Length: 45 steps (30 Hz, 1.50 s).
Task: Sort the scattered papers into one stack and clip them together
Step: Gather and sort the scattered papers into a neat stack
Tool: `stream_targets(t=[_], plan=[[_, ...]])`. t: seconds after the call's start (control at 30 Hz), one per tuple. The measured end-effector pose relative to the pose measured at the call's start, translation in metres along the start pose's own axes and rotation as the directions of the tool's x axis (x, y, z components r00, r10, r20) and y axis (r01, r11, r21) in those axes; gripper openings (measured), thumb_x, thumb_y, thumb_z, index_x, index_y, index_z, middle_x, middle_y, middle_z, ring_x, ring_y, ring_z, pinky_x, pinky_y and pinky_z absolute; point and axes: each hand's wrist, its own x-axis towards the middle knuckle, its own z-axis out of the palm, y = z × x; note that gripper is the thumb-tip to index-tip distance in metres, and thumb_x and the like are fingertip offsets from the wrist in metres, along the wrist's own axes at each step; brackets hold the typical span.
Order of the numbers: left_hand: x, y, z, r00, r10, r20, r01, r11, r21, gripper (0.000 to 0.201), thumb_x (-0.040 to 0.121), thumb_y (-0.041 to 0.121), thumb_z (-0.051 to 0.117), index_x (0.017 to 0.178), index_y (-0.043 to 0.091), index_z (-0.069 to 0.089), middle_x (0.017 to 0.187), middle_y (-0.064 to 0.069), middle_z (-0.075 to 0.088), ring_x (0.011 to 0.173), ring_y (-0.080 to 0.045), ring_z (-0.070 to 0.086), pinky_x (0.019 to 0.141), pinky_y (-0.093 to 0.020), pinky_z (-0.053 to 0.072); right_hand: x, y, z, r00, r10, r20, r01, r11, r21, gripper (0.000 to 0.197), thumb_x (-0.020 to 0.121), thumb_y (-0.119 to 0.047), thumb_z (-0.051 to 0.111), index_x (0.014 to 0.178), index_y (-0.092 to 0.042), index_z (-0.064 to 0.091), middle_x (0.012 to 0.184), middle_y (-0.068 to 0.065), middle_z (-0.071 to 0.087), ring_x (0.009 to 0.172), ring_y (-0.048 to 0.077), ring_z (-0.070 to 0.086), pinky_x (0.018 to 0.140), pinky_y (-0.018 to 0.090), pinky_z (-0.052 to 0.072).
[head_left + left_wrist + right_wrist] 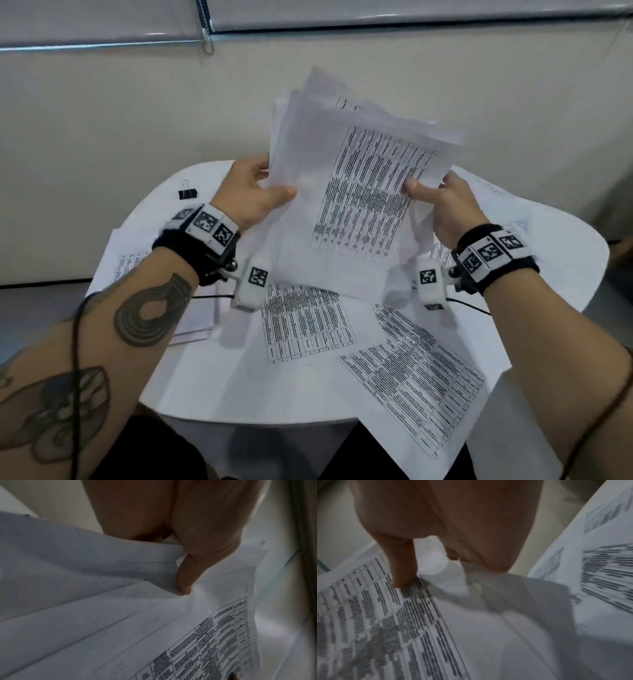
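Both hands hold a loose bundle of printed papers (pixel 346 178) up above the white table (pixel 565 260). My left hand (pixel 253 192) pinches the bundle's left edge, thumb on top; its thumb (pixel 187 580) presses the sheets (pixel 102 601) in the left wrist view. My right hand (pixel 445 202) pinches the right edge, and the right wrist view shows a thumb (pixel 402 574) on the printed table of the top sheet (pixel 376 615). The bundle's edges are uneven. More sheets lie scattered on the table, one in the middle (pixel 305 325) and one overhanging the near edge (pixel 421 390). A black binder clip (pixel 187 193) sits at the far left.
Other papers lie under my left forearm (pixel 133 267) and at the table's right side (pixel 496 195). A beige wall (pixel 102 137) rises close behind the table. Thin black cables run from both wrist cameras across the papers.
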Motion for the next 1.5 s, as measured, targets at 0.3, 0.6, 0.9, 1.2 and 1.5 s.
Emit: stream_targets(t=[0.3,0.6,0.9,1.2,1.5], plan=[[0.021,0.025,-0.01,0.901,0.196,-0.388,-0.209,0.978,0.01,0.008,0.087,0.035,0.08,0.094,0.031,0.077,0.077,0.026,0.073,0.07,0.003,0.063,0.074,-0.023,0.056,0.013,-0.051,0.01,0.949,-0.247,-0.194,0.237,0.969,-0.074,0.075,0.059,-0.052,0.097,0.087,-0.011,0.041,0.09,0.009,0.036,0.083,0.024,0.041,0.078,0.047,0.053],[0.018,0.007,-0.017,0.912,0.105,-0.397,-0.104,0.994,0.023,0.016,0.076,0.034,0.087,0.09,0.027,0.083,0.078,0.014,0.077,0.07,-0.004,0.07,0.076,-0.029,0.061,-0.002,-0.042,0.004,0.974,-0.198,-0.109,0.196,0.98,-0.027,0.049,0.073,-0.028,0.092,0.092,0.008,0.064,0.081,0.013,0.065,0.069,0.023,0.064,0.066,0.038,0.055],[0.019,0.008,-0.026,0.984,0.04,-0.175,-0.008,0.984,0.179,0.016,0.086,0.019,0.083,0.101,0.016,0.08,0.088,0.007,0.075,0.082,-0.009,0.073,0.091,-0.034,0.06,-0.006,-0.027,-0.009,0.996,-0.092,-0.015,0.092,0.995,0.024,0.029,0.07,-0.024,0.086,0.091,-0.009,0.073,0.088,0.006,0.076,0.086,0.026,0.072,0.084,0.043,0.057],[0.025,0.017,-0.037,0.991,0.079,-0.106,-0.054,0.973,0.223,0.019,0.087,0.022,0.078,0.082,0.04,0.079,0.088,0.005,0.079,0.088,-0.014,0.077,0.094,-0.043,0.061,-0.004,-0.021,-0.014,0.998,-0.051,-0.032,0.052,0.997,0.053,0.007,0.092,-0.005,0.074,0.094,-0.01,0.068,0.079,-0.002,0.07,0.07,0.01,0.067,0.069,0.031,0.055],[0.022,0.013,-0.037,0.988,0.039,-0.15,-0.012,0.985,0.172,0.01,0.089,0.021,0.078,0.088,0.03,0.081,0.082,0.004,0.079,0.074,-0.014,0.075,0.079,-0.039,0.064,-0.004,-0.016,-0.015,0.99,0.035,-0.134,-0.01,0.983,0.184,0.019,0.092,-0.002,0.073,0.109,-0.008,0.067,0.102,0.006,0.073,0.096,0.018,0.071,0.096,0.034,0.057]])
